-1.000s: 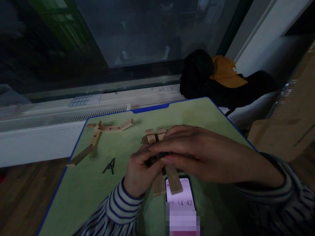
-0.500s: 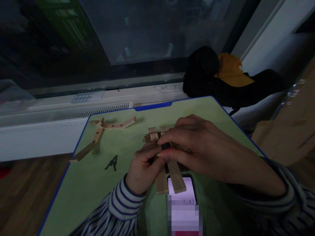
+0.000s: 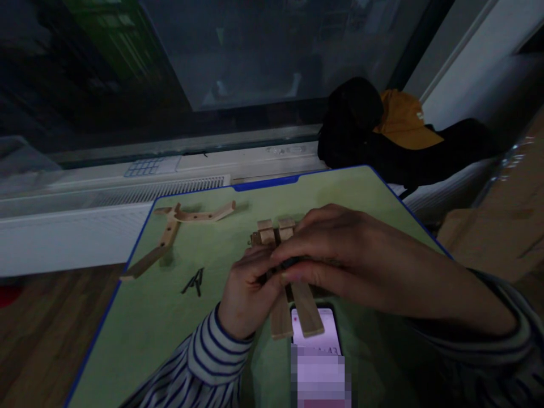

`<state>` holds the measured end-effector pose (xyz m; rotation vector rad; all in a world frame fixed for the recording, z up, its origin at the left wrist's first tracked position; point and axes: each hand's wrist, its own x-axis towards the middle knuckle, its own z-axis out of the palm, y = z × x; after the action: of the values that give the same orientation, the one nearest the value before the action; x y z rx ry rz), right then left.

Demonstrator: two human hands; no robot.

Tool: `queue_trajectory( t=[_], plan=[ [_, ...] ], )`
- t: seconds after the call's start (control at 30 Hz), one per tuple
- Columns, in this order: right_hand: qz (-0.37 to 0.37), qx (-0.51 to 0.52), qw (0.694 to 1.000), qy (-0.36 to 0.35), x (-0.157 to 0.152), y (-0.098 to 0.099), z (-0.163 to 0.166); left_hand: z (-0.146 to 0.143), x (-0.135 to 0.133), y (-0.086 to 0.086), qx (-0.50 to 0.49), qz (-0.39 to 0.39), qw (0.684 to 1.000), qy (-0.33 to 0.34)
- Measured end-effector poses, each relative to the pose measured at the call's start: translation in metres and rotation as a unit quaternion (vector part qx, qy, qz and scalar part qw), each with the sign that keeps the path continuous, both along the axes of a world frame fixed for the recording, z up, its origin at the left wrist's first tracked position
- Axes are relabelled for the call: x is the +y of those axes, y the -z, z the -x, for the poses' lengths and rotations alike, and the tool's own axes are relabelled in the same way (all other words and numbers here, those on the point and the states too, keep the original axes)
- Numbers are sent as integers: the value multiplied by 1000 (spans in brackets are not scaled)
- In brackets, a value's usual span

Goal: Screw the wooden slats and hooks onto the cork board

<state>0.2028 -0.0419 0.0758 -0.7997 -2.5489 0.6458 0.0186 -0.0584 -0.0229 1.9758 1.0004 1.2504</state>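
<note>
Two long wooden slats [image 3: 308, 310] lie side by side under my hands, their near ends over a phone's top edge. My left hand [image 3: 250, 289] is closed around the left slat, fingers curled over it. From the right, my right hand [image 3: 340, 255] reaches across with thumb and index finger pinched on a small dark piece [image 3: 289, 262], mostly hidden between the fingers. Small wooden blocks [image 3: 266, 225] show at the slats' far ends. Brass-coloured hardware [image 3: 254, 239] sticks out beside the left one. What lies under the palms is hidden.
The green table [image 3: 140, 340] has a blue rim. Bent wooden parts [image 3: 170, 231] lie at its far left, with several dark screws or pins [image 3: 194, 282] nearer. A phone [image 3: 317, 328] lies in front. Beyond are a radiator [image 3: 182, 190], a yellow cap [image 3: 403, 119] and a cardboard box [image 3: 488, 243].
My right hand has shifted slightly, and its fingertips now cover more of the dark piece. The slats moved very little in view. My left hand keeps its hold.
</note>
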Motion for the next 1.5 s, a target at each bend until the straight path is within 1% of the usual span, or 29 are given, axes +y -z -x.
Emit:
queue_trajectory(
  t=[0.1, 0.2, 0.33, 0.4, 0.5, 0.6, 0.63, 0.7, 0.8, 0.9, 1.03, 1.13, 1.23, 1.3, 1.4, 1.5],
  plan=[
    [-56, -28, 997, 40, 0, -1, 0, -1, 1, 1, 10, 2, 1000, 21],
    [-54, -44, 997, 42, -1, 0, 1, 0, -1, 0, 7, 7, 999, 32],
    [-49, -31, 998, 38, -2, 0, 0, 6, -12, -7, 42, -4, 999, -18],
    [-37, -21, 999, 32, -2, 0, -2, 10, -18, -11, 66, -26, 997, -22],
    [-12, -10, 1000, 24, -1, 0, -6, 13, -26, -15, 79, -85, 993, 28],
    [3, 8, 1000, -9, 0, 1, -10, 9, -30, -17, 94, -149, 981, 87],
    [7, 12, 1000, -23, 1, 1, -11, 6, -31, -17, 119, -147, 977, 101],
    [15, 13, 999, -44, 2, 1, -13, 2, -32, -16, 124, -167, 972, 113],
    [29, 0, 998, -54, 6, 0, -16, -1, -33, -14, 142, -167, 969, 109],
    [14, -15, 999, -48, 9, -1, -19, -1, -33, -13, 169, -166, 968, 85],
    [1, -32, 998, -48, 10, -1, -21, 0, -33, -15, 168, -180, 967, 67],
    [27, -29, 998, -53, 10, -1, -22, 2, -33, -16, 167, -170, 969, 69],
    [63, -25, 997, -48, 10, -1, -23, 3, -35, -14, 170, -143, 972, 84],
    [75, -25, 996, -46, 10, 0, -24, 3, -36, -12, 169, -137, 973, 73],
    [65, -29, 997, -41, 12, -1, -24, 2, -37, -10, 183, -146, 971, 57],
    [51, -35, 997, -35, 13, -3, -21, 3, -36, -10, 205, -154, 964, 77]
  ],
)
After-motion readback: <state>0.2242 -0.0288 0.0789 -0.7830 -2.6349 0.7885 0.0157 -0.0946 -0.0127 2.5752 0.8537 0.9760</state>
